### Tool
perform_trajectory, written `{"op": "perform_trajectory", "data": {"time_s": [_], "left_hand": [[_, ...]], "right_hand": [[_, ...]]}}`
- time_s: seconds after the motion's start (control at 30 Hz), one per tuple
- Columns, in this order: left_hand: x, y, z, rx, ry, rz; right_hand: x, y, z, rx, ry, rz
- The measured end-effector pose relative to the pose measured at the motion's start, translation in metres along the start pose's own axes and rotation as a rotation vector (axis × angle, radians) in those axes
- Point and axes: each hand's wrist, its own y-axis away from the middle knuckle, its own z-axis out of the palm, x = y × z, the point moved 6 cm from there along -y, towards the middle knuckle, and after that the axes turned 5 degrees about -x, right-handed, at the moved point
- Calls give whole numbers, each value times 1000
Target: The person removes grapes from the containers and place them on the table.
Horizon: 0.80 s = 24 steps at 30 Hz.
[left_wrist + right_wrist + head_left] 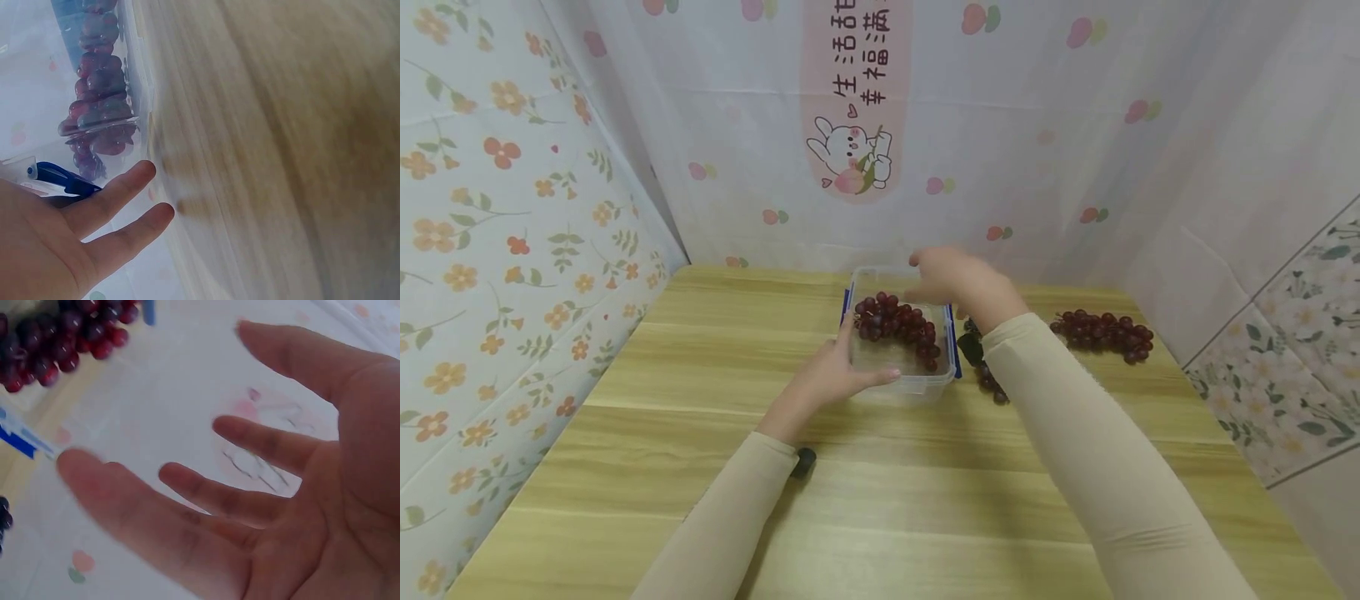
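A clear plastic container (917, 387) with blue side latches stands upright towards the back of the table, a bunch of red grapes (898, 321) lying inside it. At its near left corner is my left hand (831, 373), thumb along the front rim and fingers by the left side. The left wrist view shows two of these fingers (128, 187) extended, beside a blue latch (65, 180). Above the container's back right part my right hand (958, 279) hovers. In the right wrist view its fingers (225, 494) are spread and loosely bent, holding nothing.
A second bunch of grapes (1105, 333) lies on the wooden table (700, 375) at the right. Between it and the container, more grapes (987, 382) are partly hidden by my right forearm. Patterned cloth (737, 167) hangs behind the table, with floral cloth (497, 250) at the left.
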Motion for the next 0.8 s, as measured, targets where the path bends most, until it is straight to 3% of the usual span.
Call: {"op": "perform_trajectory", "data": {"time_s": [0.37,0.63,0.8], "left_hand": [[-1,0,-1,10,12,23],[-3,1,1,-4,23,23],[-2,0,0,-9,25,28]], "right_hand": [[-12,-56,26,-68,-240,98],[-13,-81,46,-126,-10,138],[-13,-88,50,-117,26,132]]}}
